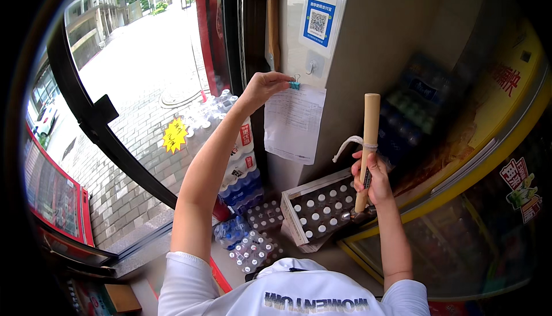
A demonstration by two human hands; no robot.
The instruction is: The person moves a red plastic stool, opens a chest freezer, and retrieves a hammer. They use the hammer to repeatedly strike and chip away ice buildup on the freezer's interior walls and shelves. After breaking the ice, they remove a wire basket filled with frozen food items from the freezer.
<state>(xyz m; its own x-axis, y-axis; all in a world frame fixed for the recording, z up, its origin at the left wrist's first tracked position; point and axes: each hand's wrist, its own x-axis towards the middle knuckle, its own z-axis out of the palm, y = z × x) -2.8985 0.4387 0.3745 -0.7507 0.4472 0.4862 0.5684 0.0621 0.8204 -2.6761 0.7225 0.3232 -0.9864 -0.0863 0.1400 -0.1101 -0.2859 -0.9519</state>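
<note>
My left hand [267, 86] pinches a teal binder clip [294, 85] between thumb and fingers. From the clip hang printed paper sheets [294, 124], flat along a pale wall column [282, 173]. A clear adhesive hook [311, 66] is stuck on the column just above and right of the clip; nothing hangs from it. My right hand [374, 178] is closed around a pale wooden rod [371, 117], held nearly upright. A white cord [348, 143] is tied around the rod above my fingers, its loose end sticking out to the left. Part of the rod is hidden by my fingers.
An open carton of white-capped bottles [321, 212] stands below, beside shrink-wrapped bottle packs [254, 251]. More packs [241, 178] are stacked by the glass door's dark frame [129, 152]. A yellow-edged display cooler [465, 178] curves along the right. A wooden-handled tool [273, 22] hangs upper left of the hook.
</note>
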